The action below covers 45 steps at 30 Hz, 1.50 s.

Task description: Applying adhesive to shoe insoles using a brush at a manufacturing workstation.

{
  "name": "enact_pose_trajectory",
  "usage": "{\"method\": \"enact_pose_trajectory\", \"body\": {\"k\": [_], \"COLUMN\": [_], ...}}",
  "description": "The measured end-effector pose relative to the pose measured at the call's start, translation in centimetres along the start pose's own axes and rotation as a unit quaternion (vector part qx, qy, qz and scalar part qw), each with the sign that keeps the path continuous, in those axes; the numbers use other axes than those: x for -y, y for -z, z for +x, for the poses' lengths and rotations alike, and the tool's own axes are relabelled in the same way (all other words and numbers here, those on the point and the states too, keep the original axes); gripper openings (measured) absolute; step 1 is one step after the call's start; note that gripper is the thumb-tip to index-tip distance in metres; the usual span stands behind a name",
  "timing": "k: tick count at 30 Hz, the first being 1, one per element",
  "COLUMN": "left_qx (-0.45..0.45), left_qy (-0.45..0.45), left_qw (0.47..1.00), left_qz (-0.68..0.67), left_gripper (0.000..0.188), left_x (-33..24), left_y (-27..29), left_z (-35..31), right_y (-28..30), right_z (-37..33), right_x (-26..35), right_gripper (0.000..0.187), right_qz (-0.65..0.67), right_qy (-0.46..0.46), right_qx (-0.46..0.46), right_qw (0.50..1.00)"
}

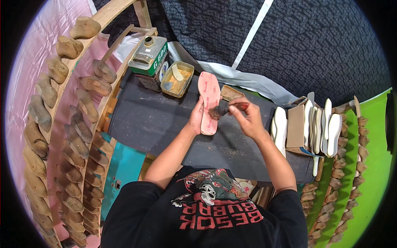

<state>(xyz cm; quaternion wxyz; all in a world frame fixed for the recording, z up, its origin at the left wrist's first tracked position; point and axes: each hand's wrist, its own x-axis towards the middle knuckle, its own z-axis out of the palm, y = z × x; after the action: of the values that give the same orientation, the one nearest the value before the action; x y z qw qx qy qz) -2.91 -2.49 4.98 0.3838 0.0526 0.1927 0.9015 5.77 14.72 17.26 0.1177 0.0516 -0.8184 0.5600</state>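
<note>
My left hand (197, 117) is closed on the left edge of a pink shoe insole (209, 91) with red print, held up over the dark worktable. In my right hand (250, 120) is a brush (223, 109) with a red handle and dark bristles. Its bristles lie against the insole's face, around the middle of its length. Behind the brush sits a small shallow tray (230, 92), partly hidden by my right hand. A square tub (178, 87) with yellowish residue and a pale scraper-like piece (177, 73) stands left of the insole's top.
A green and dark metal can (149, 62) stands at the back left. White insoles (279, 128) lean at the right beside a cardboard box (296, 128) full of more. Racks of wooden shoe lasts (74, 140) line both sides. Dark patterned cloth (314, 45) hangs behind the table (165, 128).
</note>
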Motion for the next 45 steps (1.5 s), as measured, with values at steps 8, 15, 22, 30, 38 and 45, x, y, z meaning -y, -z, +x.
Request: {"method": "enact_pose_trajectory", "body": {"k": [8,15,22,30,38,45], "left_qx": [0.071,0.059,0.021,0.057,-0.014,0.087], "left_qy": [0.089,0.076,0.042,0.050,0.042,0.056], "left_qw": [0.993,0.995,0.999,0.996,0.999,0.994], "left_qz": [-0.027,-0.012,-0.028,-0.055,0.003,-0.044], "left_gripper": [0.072,0.076,0.071,0.072,0.064,0.073], "left_x": [-0.5,0.0,1.2,0.3,2.3,1.5], "left_y": [0.4,1.7,0.0,0.6,0.7,2.7], "left_z": [-0.4,-0.3,-0.5,-1.0,-0.4,-0.3], "right_y": [-2.6,-3.1,-3.1,-3.7,-2.8,-3.2], "right_z": [-1.1,-1.5,0.0,-1.5,0.6,-2.9], "right_x": [2.7,3.4,2.9,2.9,2.0,3.3], "right_gripper": [0.018,0.017,0.014,0.016,0.018,0.013], "right_qz": [-0.172,-0.143,-0.175,-0.143,-0.187,-0.186], "right_qy": [0.156,0.108,0.094,0.088,0.082,0.085], "right_qx": [0.082,0.120,-0.001,0.103,-0.010,0.076], "right_qw": [0.969,0.976,0.980,0.980,0.979,0.976]}}
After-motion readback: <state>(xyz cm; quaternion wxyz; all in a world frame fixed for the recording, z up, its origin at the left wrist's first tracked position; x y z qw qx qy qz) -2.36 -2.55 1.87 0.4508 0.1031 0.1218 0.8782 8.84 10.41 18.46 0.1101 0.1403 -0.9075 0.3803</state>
